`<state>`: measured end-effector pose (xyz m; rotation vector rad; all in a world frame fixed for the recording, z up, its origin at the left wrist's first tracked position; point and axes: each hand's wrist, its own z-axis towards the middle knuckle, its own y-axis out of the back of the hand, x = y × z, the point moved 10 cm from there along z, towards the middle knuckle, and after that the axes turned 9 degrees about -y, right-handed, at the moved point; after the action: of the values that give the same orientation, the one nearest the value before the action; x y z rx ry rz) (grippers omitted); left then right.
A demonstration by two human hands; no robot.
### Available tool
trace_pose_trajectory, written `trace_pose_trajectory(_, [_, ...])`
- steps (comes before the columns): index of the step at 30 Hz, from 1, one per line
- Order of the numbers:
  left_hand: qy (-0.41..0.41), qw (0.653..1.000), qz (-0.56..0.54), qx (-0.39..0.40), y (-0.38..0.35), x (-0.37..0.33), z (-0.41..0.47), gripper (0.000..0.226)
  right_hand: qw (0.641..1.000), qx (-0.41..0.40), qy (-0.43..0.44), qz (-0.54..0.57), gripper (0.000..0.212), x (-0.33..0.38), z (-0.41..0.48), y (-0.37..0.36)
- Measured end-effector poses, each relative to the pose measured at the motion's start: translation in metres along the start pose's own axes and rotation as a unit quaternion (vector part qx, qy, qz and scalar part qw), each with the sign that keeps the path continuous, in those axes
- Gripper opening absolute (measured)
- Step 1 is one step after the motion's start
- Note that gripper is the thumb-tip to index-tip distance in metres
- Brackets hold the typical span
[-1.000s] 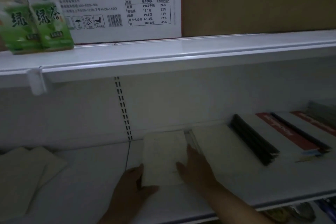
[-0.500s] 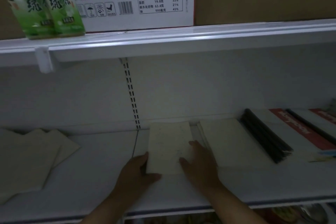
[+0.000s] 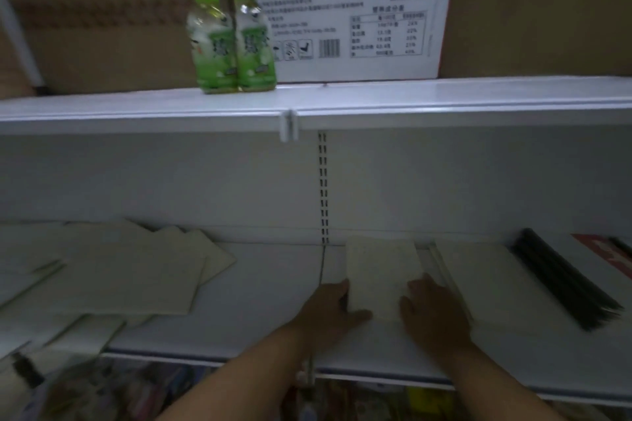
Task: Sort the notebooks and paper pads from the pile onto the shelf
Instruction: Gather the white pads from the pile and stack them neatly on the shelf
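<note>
Two hands are working on one pale pad (image 3: 381, 270), which is lying flat on the shelf (image 3: 266, 287) just right of the slotted upright (image 3: 323, 188). I am seeing the left hand (image 3: 326, 313) pinching its near left corner, thumb on top, while the right hand (image 3: 434, 316) is pressing flat-fingered on its near right corner. I am reading this as squaring the pad beside the white stack (image 3: 478, 280) just to its right, with the dark-spined notebooks (image 3: 564, 280) and a red cover (image 3: 605, 251) lying further right, already sorted by the look of it. I am judging the job as partway done: a loose pile (image 3: 130, 270) of pale pads is sprawling well apart at the left, overlapping and askew, awaiting sorting. I am not managing to count them through the blur.
</note>
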<state>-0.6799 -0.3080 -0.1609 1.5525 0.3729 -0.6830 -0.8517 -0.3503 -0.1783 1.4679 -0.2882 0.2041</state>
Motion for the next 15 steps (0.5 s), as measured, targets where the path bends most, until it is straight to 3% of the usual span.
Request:
trace_pose_trajectory(4, [-0.005, 0.992, 0.127, 0.011, 0.061, 0.023, -0.016, 0.067, 0.995, -0.032, 0.018, -0.094, 0.038, 0.026, 0.006, 0.008])
trace_pose_trajectory(7, [0.001, 0.971, 0.237, -0.02, 0.14, 0.053, -0.044, 0.064, 0.982, -0.077, 0.118, -0.128, 0.048, 0.12, -0.029, 0.033])
trace_pose_trajectory(10, [0.048, 0.951, 0.303, -0.051, 0.219, 0.099, -0.087, 0.064, 0.969, -0.025, 0.226, -0.097, 0.054, 0.231, -0.074, 0.016])
trace_pose_trajectory(11, [0.062, 0.945, 0.315, -0.059, 0.241, 0.116, -0.104, 0.064, 0.97, 0.027, 0.229, -0.082, 0.058, 0.26, -0.085, 0.004])
trace_pose_trajectory(15, [0.107, 0.932, 0.336, -0.078, 0.297, 0.178, -0.18, 0.063, 0.946, 0.072, 0.306, -0.082, 0.06, 0.364, -0.134, -0.027])
